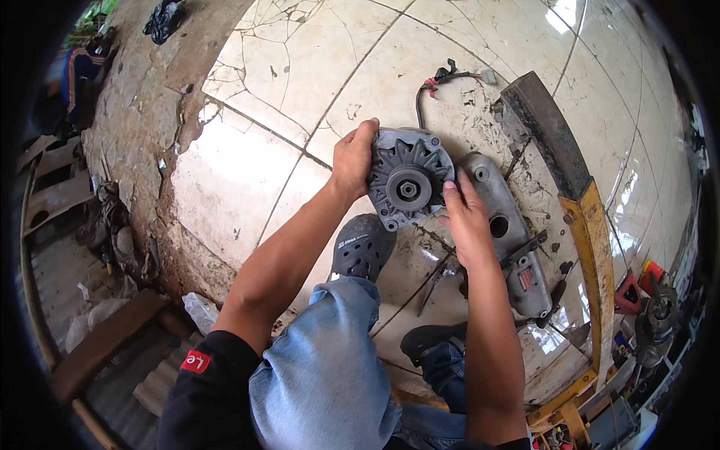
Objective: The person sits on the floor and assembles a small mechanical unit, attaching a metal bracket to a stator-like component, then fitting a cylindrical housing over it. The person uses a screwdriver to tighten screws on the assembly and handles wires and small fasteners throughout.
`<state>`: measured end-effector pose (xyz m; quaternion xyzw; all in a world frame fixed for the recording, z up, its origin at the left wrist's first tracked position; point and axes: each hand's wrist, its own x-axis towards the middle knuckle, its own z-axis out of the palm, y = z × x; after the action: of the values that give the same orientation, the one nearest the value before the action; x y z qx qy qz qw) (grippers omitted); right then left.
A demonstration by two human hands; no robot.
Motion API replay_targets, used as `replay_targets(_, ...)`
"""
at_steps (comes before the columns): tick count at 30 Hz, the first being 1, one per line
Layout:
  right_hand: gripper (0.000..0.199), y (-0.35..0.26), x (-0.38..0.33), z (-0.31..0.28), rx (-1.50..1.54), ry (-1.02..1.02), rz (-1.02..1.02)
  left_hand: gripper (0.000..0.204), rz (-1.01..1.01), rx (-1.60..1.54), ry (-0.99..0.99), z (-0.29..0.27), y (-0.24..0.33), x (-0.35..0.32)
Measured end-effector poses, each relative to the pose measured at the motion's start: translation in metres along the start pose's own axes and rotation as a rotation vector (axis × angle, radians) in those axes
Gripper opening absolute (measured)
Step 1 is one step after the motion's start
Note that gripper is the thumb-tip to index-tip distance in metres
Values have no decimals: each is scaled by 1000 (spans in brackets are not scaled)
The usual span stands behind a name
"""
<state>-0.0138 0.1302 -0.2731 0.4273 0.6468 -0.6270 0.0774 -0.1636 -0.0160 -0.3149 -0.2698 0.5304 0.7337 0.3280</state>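
Observation:
Held between my two hands is a grey metal alternator [409, 186], its pulley and finned face turned up toward me. My left hand [354, 159] grips its left edge with the fingers wrapped behind, out of sight. On the right edge my right hand [469, 221] is closed, thumb on the front face and fingers along the side. A dark cable [420, 109] runs up from behind the alternator to a small pale connector plug [489, 77]. Just right of my right hand, a grey cast-metal engine cover [501, 191] with a round hole lies on the floor.
A yellow metal frame [596, 255] with a black beam [546, 127] stands on the right. Tools and a red-handled item [628, 294] crowd the lower right. My shoe [364, 244] is below the alternator. Cracked tiles [247, 165] border rough ground; a wooden chair [105, 345] stands lower left.

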Motion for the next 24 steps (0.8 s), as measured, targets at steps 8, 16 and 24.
replay_targets(8, 62, 22, -11, 15, 553, 119, 60, 27, 111, 7, -107, 10, -9, -32)
replay_targets(16, 41, 39, -4, 41, 932, 298, -94, 30, 491, 171, -380, -8, -12, -27)
replay_targets(24, 35, 47, -3, 37, 803, 325, -58, 51, 350, 84, -502, -10, -18, -22)
